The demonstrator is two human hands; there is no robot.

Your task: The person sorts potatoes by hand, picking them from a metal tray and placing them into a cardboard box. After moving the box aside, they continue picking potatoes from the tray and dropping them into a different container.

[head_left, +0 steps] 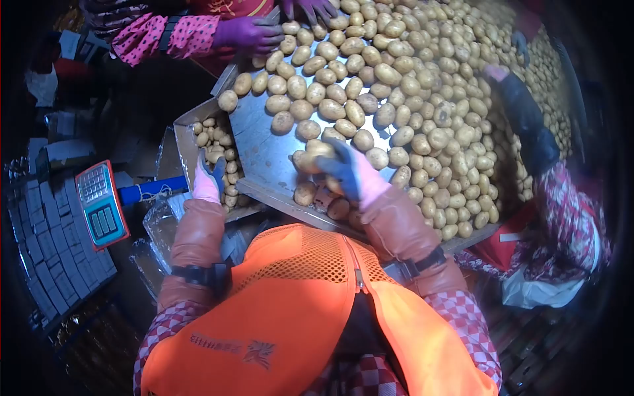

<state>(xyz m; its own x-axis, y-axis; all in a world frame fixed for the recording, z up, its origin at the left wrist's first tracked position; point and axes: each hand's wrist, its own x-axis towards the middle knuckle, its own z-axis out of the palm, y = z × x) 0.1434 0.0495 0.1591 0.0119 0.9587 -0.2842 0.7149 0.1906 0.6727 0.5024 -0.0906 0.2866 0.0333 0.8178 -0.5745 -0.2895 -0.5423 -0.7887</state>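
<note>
My right hand point(350, 173), in a pink glove with dark grey fingers, is curled over a pale potato point(319, 150) above the metal sorting table point(264, 142). More potatoes sit close under its fingers, partly hidden by them. My left hand point(210, 178), gloved the same way, is at the near-left side of a cardboard box point(187, 119). Its fingers are apart, over the small potatoes point(214, 140) inside the box, and nothing shows in its grasp.
A heap of potatoes point(449, 125) covers the table's middle and right. Another person's purple-gloved hand point(247, 34) is at the far-left edge; a dark sleeve point(528, 122) reaches in from the right. A scale display point(104, 204) stands at left, near stacked grey blocks point(56, 244).
</note>
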